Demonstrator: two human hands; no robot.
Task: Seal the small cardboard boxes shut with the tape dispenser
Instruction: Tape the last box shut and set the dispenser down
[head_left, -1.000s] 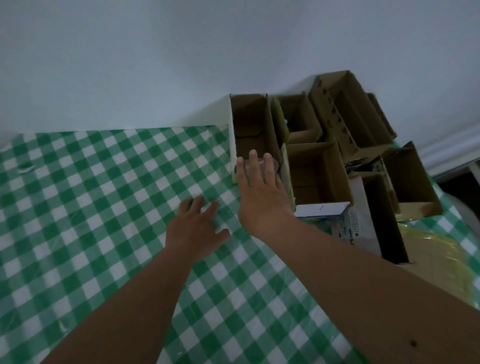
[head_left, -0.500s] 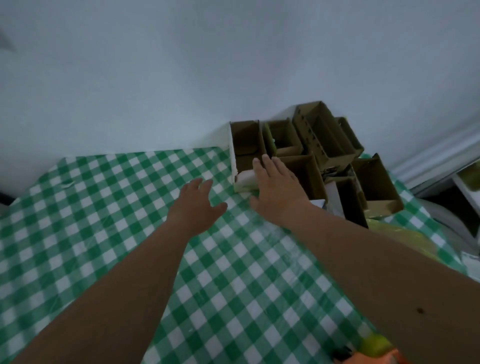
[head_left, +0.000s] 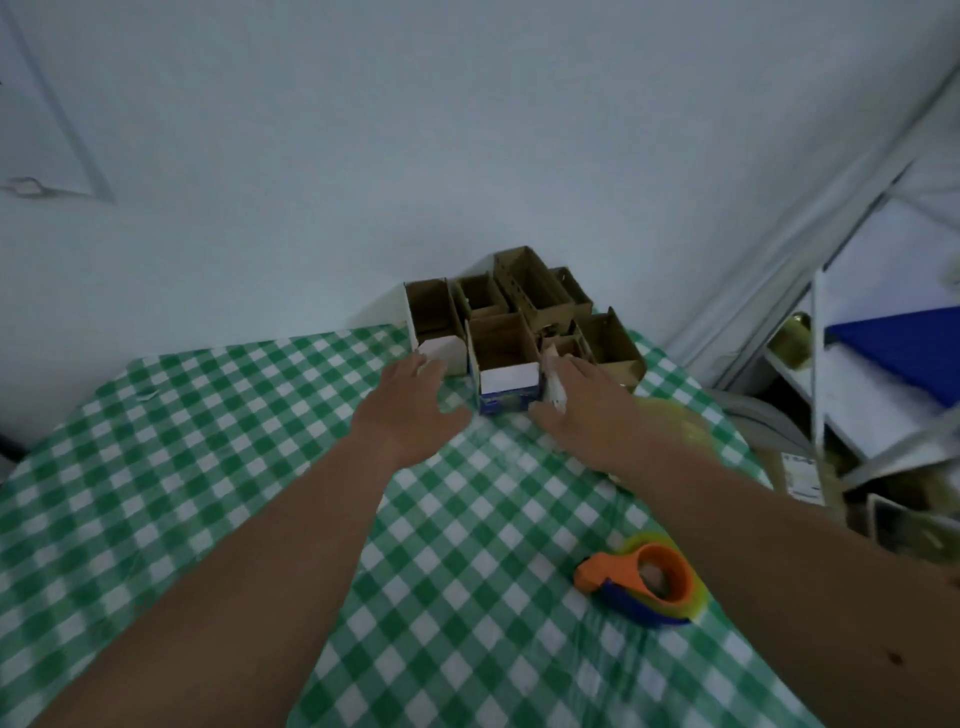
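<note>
Our tape dispenser (head_left: 647, 583) near-right on the checked cloth (head_left: 156, 493), untouched, our left hand (head_left: 410, 402) flat and empty left of the front box (head_left: 506, 369), right hand (head_left: 587, 402) fingers straight against its right side, more open boxes (head_left: 530, 291) by the wall

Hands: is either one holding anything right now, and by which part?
Nothing gripped. Left hand and right hand flank the blue-and-white open cardboard box, fingers straight.

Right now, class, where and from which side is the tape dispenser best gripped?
Grip the tape dispenser round its orange ring, coming from above and the right: it lies on its side on the checked tablecloth, nose pointing left, beside the right forearm.
</note>
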